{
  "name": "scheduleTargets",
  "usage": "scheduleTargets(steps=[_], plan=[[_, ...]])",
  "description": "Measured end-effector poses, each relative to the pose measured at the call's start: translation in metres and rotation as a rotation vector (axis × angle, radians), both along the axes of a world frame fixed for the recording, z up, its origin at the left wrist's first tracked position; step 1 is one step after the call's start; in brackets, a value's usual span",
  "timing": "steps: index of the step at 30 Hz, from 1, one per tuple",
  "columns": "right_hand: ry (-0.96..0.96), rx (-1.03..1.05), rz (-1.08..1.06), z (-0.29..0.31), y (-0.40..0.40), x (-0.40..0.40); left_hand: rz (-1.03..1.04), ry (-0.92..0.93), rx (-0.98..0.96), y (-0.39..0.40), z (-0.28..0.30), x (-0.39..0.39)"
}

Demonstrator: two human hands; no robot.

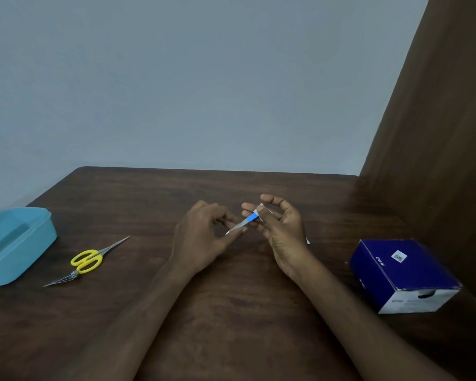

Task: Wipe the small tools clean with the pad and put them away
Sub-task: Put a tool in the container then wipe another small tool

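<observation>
Between both hands, packet [245, 221] angled down-left

blue box [404, 273] | small white marks and a sticker code, too blurred to read

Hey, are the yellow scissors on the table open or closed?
Closed. The scissors lie flat on the table with the blades together as one thin line and the yellow loops side by side.

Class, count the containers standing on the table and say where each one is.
2. A light blue tub stands at the table's left edge; a dark blue cardboard box stands at the right, near the wooden panel. None appears hidden.
</observation>
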State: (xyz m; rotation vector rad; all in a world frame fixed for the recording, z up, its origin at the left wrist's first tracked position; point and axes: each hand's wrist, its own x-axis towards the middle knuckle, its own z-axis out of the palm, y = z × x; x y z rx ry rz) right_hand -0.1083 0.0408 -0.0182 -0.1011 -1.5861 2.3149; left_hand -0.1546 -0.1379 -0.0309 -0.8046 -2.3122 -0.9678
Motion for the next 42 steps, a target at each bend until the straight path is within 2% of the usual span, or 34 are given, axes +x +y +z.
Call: scheduleTargets(steps=[8,15,19,24,34,42], plan=[[0.017,0.213,0.026,0.001,-0.006,0.003,-0.029,-0.107,0.116,-0.001,0.002,-0.002],[-0.004,0.183,-0.023,-0.002,-0.001,-0.005,-0.092,-0.224,0.105,0.002,0.004,-0.003],[-0.005,0.266,0.004,-0.005,0.000,-0.005,-0.083,-0.264,0.112,0.002,0.005,-0.003],[-0.032,0.312,0.005,-0.009,0.000,-0.007,0.008,-0.119,0.020,0.001,0.005,0.000],[-0.029,0.166,0.031,-0.015,0.003,-0.008,0.089,0.218,-0.180,0.005,0.002,0.007],[-0.041,0.266,0.091,-0.010,0.002,-0.006,0.112,0.405,-0.272,0.008,0.005,0.012]])
